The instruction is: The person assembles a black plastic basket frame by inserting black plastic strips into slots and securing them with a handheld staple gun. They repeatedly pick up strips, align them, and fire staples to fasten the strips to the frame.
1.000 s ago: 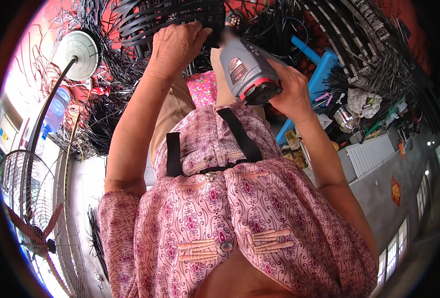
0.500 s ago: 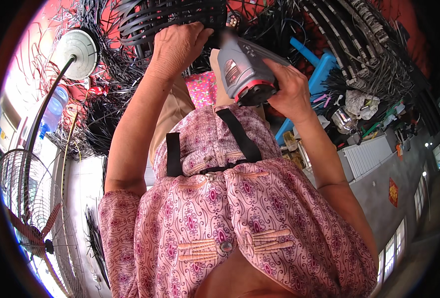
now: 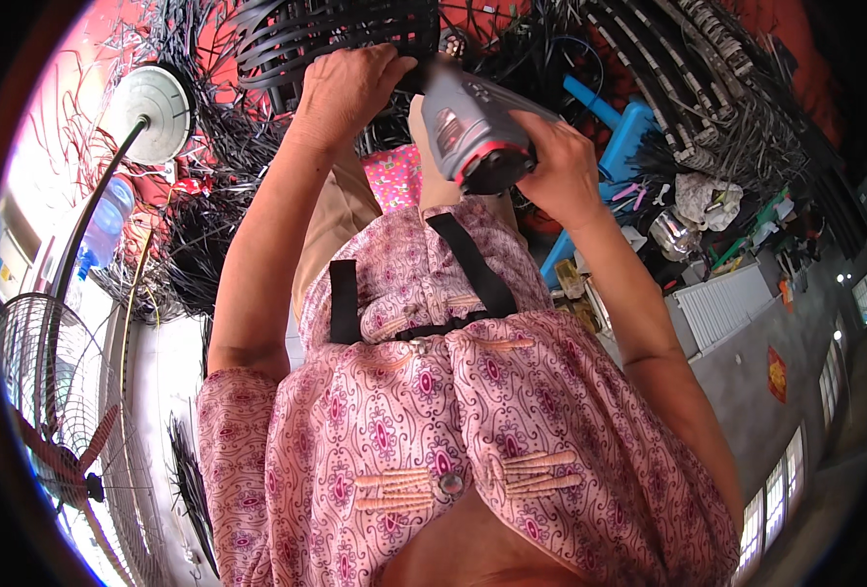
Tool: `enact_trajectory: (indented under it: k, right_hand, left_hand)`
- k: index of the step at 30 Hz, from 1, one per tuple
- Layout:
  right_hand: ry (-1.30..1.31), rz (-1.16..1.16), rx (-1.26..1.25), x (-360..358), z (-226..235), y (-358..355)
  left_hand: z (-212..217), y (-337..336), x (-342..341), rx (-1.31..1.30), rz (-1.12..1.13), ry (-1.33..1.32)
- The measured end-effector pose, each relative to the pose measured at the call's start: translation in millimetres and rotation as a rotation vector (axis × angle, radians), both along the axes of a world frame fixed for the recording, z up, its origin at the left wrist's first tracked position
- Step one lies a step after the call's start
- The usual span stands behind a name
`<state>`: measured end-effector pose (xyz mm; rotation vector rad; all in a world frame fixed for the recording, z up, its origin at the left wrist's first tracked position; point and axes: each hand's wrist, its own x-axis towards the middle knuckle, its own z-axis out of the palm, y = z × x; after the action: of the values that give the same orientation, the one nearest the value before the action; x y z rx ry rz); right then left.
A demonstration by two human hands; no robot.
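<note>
My right hand [image 3: 563, 164] is wrapped round the handle of a grey power tool [image 3: 478, 122] with a red ring and a black end facing me. The tool's nose, blurred in the picture, points away towards the black weaving. At the far side, my left hand [image 3: 347, 96] is closed on the near edge of a woven piece of black flat strips [image 3: 331, 27], thumb towards the tool's nose. What lies under the fingers and at the tool's tip is hidden.
Loose black strips [image 3: 199, 240] lie heaped at the left, near a standing fan [image 3: 62, 391] and its round base [image 3: 150, 115]. Bundled black strips [image 3: 688, 88] lie far right. A blue plastic piece [image 3: 629, 137] is beyond my right hand, with scattered small items nearby.
The power tool and my right hand have shifted slightly away and to the left, and the tool's near end has tipped. My left hand stays on the woven piece.
</note>
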<state>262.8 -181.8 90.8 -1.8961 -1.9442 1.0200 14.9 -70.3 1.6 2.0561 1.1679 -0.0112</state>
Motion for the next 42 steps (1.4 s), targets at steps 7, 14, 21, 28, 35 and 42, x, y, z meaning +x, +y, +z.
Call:
enact_trajectory:
  k: [7, 14, 21, 28, 35, 42]
  right_hand:
    - [0.179, -0.280, -0.085, 23.4, -7.0, -45.1]
    - [0.059, -0.321, -0.107, 28.8, -5.2, -65.9]
    - [0.085, -0.418, -0.108, 25.6, -5.8, -69.5]
    - [0.135, -0.524, -0.202, 25.5, -8.1, -68.1]
    - [0.082, -0.381, -0.100, 26.8, -11.7, -68.3]
    - [0.119, -0.485, -0.155, 17.1, -4.5, -61.2]
  left_hand:
    - [18.0, 10.6, -8.9, -0.196, -0.009, -0.060]
    - [-3.4, -1.2, -13.4, 0.162, -0.095, -0.396]
    - [14.5, -13.3, -32.9, 0.241, 0.163, -0.367]
    - [55.0, -5.2, -124.2, -0.279, 1.172, -0.957]
    - [119.4, 30.2, -126.9, 0.214, 0.867, -0.296]
    - [40.6, -18.3, -14.1, -0.391, 0.599, -0.476]
